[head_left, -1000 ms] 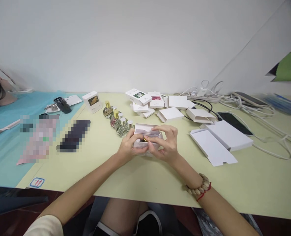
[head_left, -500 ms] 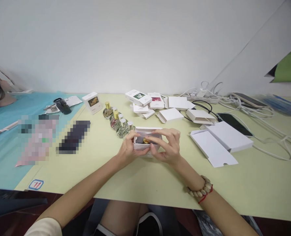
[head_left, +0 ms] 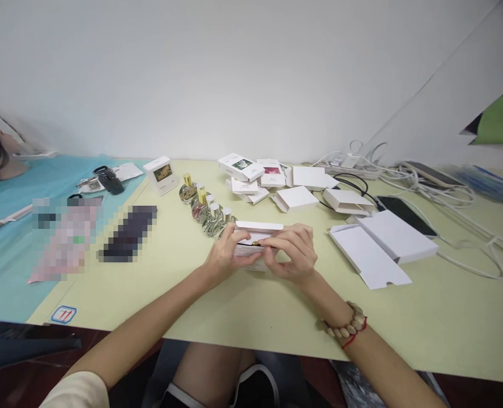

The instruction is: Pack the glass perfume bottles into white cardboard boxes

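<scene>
Both your hands are closed on the box (head_left: 258, 233), held low over the table (head_left: 234, 309) straight ahead, just right of the row of bottles (head_left: 204, 208). Your left hand (head_left: 224, 258) grips its left end, and your right hand (head_left: 294, 256) pinches the front edge under the half-lowered lid. A gold cap (head_left: 255, 243) shows in the gap, so the box has a bottle in it and is not yet shut. Best, I judge, to steady the box with the left and ease the lid with light fingertips, cap clear of the fold and card uncrushed. Behind lies a pile of shut cartons (head_left: 247, 173); you cannot tell what they hold. The open sleeves (head_left: 374, 249) to your right show nothing inside.
</scene>
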A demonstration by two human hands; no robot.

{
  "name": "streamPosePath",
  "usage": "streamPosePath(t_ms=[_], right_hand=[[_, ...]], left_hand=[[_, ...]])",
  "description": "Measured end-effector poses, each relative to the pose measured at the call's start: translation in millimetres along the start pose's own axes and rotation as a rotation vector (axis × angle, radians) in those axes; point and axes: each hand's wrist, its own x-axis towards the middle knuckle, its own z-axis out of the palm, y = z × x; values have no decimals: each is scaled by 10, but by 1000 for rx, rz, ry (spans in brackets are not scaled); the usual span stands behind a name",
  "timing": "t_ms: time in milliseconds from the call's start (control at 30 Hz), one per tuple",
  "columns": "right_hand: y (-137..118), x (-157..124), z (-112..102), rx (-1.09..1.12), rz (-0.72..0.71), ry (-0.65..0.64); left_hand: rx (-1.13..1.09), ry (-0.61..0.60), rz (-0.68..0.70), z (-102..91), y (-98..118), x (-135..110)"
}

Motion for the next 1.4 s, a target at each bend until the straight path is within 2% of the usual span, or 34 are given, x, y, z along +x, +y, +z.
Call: streamPosePath(t_ms=[233,400,467,667,733,800,900,1167,1400], right_hand=[[83,-8,-31,-18,-7,102],[60,-5,-22,88,9,-4],[41,2,-15,113,45,-8],[46,26,-22,16,149,127],[59,23,-28,-24,202,90],[73,13,-33,2,233,-10],[90,-6,-38,91,213,-92],[110,-64,-3,159,186,-91],[130,-140,28,158,121,-70]], left_hand=[[38,13,-1,14,-31,-36],[21,32,-9,6,-25,-4],[15,33,-15,-10,-19,7],[-35,-51,-2,-53,-39,-27],[-37,-68,-10,-61,-35,-31],[-25,-75,-11,-69,-17,-18],[1,-52,15,-80,20,16],[-66,100,21,-55,-1,16],[17,89,104,-70,0,8]])
